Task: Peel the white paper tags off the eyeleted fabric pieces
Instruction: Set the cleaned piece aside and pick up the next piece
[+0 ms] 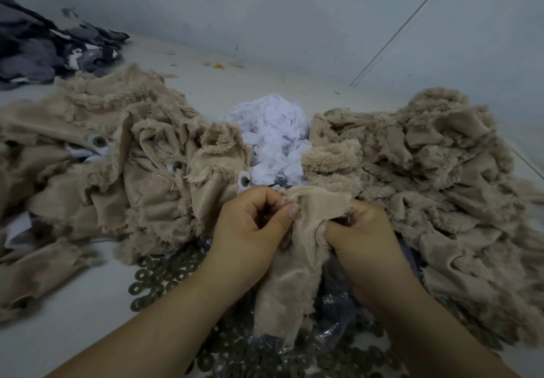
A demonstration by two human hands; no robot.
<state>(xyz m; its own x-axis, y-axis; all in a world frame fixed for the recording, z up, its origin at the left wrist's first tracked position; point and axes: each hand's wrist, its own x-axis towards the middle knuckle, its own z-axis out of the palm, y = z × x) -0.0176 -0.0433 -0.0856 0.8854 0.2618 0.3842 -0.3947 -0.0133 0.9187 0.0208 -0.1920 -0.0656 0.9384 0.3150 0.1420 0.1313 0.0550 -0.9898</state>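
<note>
Washers [164, 271], dull metal rings, lie scattered nearest the camera on the pale table [73, 333], some of them under a crumpled clear plastic bag [332, 330]. Above them both hands work one beige fabric piece [291, 262], which hangs down between the wrists with its smooth backing side showing. The left hand [250, 230] has a tight grip on the piece's upper edge, thumb pressed against curled fingers with the cloth pinched between. The right hand [362, 233] has its fingers curled into the cloth on the other side, also gripping it; whether it pinches a paper tag there cannot be told, since the fingertips are buried in the fabric. No eyelet is visible on the held piece.

Left of the hands spreads a heap of beige furry pieces [112, 153]; several show dark metal eyelets ringed by white paper tags [98, 142], one just beyond the left knuckles. Right of the hands lies a second beige heap [435, 171], with no tags showing on it. Between the two heaps, just beyond the held piece, sits a mound of loose white paper scraps [273, 139]. Farther back at the left edge lies a pile of dark grey fabric [44, 50], and a pale wall [294, 9] rises behind the table.
</note>
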